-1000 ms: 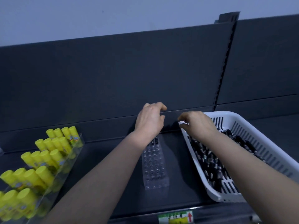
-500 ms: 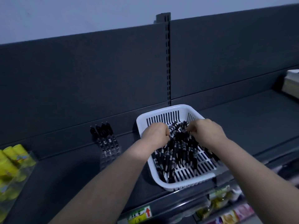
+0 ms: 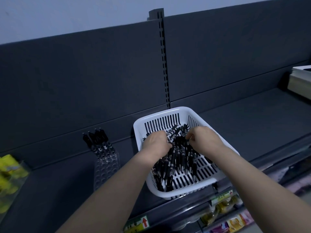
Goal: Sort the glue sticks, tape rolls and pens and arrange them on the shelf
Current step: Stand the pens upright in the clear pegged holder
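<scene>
A white slotted basket (image 3: 175, 111) sits on the dark shelf (image 3: 252, 118), holding several black pens (image 3: 178, 158). Both my hands are inside it. My left hand (image 3: 155, 142) curls its fingers around pens near the basket's back left. My right hand (image 3: 204, 140) pinches pens beside it, fingers bent over the heap. To the left stands a clear pen holder (image 3: 105, 163) with several black pens (image 3: 96, 137) standing in its back row. Yellow glue sticks (image 3: 8, 167) sit in a clear tray at the far left edge.
A stack of pale boxes (image 3: 300, 81) lies at the shelf's far right. A slotted upright (image 3: 163, 61) divides the back panel. Below the shelf edge, a price label (image 3: 137, 223) and packaged goods (image 3: 223, 214) show on the lower shelf.
My view has swung right from the pen holder to the basket. Both hands left the holder and went into the basket, closing on the pens.
</scene>
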`<state>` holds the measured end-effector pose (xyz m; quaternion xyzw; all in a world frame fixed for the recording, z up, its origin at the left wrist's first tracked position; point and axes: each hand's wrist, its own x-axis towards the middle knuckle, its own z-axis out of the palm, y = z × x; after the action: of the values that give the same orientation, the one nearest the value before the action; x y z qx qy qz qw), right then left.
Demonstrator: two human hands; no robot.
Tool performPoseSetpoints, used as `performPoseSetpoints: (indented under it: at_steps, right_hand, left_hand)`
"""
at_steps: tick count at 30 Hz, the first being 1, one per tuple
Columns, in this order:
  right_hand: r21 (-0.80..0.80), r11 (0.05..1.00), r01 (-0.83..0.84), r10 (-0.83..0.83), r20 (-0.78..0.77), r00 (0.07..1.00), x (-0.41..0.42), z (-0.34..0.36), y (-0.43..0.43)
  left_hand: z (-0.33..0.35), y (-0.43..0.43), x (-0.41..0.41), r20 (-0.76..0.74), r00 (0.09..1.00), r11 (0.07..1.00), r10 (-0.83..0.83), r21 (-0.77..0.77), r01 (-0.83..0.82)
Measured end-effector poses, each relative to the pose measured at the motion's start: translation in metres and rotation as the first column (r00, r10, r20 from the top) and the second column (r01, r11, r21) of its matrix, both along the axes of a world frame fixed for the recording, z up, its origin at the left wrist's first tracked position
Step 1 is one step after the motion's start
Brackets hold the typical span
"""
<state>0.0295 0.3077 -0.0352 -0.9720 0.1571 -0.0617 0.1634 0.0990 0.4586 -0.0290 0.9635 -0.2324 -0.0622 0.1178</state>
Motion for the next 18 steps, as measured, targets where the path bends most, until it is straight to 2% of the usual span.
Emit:
performPoseSetpoints:
  at_steps: [6, 11, 18]
  right_hand:
    - [0.024, 0.996, 0.087, -0.084, -0.097, 0.992, 0.019, 0.003, 0.018]
    - [0.124, 0.980, 0.157, -0.132, -0.190, 0.973, 0.022, 0.012, 0.016]
    - [0.134, 0.988, 0.079, -0.075, -0.038, 0.996, -0.005, 0.032, -0.005]
  left_hand:
    - [0.000, 0.011, 0.007, 0.023, 1.000, 0.997, 0.020, -0.072, -0.018]
    - [-0.001, 0.017, 0.015, 0.025, 0.999, 0.995, 0.034, -0.093, -0.032]
    - [-0.001, -0.011, 0.026, 0.034, 0.999, 0.995, 0.005, -0.096, -0.002]
